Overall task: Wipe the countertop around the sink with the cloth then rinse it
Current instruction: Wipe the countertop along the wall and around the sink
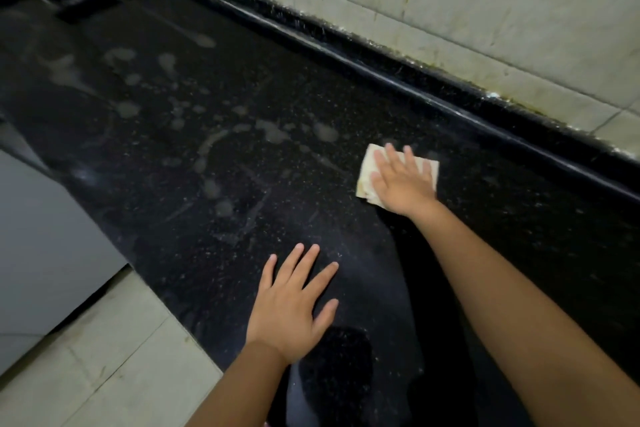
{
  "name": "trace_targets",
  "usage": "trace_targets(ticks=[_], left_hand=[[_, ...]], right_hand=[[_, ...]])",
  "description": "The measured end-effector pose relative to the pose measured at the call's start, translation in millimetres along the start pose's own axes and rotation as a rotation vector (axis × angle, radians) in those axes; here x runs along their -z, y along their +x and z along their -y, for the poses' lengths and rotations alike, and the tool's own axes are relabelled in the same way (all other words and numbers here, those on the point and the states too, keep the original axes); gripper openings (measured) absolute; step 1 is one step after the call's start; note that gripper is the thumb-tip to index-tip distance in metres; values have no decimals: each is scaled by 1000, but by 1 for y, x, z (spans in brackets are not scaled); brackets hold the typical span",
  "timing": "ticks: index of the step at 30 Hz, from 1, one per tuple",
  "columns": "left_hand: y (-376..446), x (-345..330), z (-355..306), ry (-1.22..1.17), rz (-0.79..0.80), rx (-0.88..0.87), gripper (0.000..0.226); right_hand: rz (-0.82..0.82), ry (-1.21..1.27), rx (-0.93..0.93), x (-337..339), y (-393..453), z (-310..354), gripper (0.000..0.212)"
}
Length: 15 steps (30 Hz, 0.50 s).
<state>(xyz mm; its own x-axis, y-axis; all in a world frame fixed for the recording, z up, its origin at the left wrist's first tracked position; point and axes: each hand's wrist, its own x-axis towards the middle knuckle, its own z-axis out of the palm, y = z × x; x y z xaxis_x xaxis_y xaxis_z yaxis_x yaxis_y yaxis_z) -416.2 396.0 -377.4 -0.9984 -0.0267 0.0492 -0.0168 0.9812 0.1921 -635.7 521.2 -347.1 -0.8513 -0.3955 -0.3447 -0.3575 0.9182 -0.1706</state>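
Observation:
A black speckled countertop (242,156) runs from the near right to the far left, marked with pale wet patches and smears. A folded cream cloth (367,170) lies flat on it toward the back right. My right hand (401,180) presses on the cloth with straight, spread fingers. My left hand (294,302) rests flat on the bare counter near the front edge, fingers spread, holding nothing. No sink is in view.
A raised black lip (381,80) borders the counter's back edge under a stained pale tiled wall (485,10). Pale floor tiles (104,357) and a grey cabinet face (41,236) lie below the counter's front edge at the left.

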Motion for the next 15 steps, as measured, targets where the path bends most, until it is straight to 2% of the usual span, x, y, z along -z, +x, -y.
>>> trace_targets(ticks=[5, 7, 9, 11, 15], left_hand=[[1, -2, 2, 1, -42, -15, 48], [-1, -2, 2, -27, -79, -13, 45], [-1, -1, 2, -76, -114, -2, 38], [-1, -1, 1, -95, -130, 7, 35], [-1, 4, -1, -85, -82, 42, 43]], right_hand=[[38, -129, 352, -16, -14, 55, 50], [58, -166, 476, -26, -35, 45, 50], [7, -253, 598, -32, -61, 24, 58], [-49, -356, 626, -45, -88, -10, 60], [-69, -334, 497, -46, -135, -89, 50]])
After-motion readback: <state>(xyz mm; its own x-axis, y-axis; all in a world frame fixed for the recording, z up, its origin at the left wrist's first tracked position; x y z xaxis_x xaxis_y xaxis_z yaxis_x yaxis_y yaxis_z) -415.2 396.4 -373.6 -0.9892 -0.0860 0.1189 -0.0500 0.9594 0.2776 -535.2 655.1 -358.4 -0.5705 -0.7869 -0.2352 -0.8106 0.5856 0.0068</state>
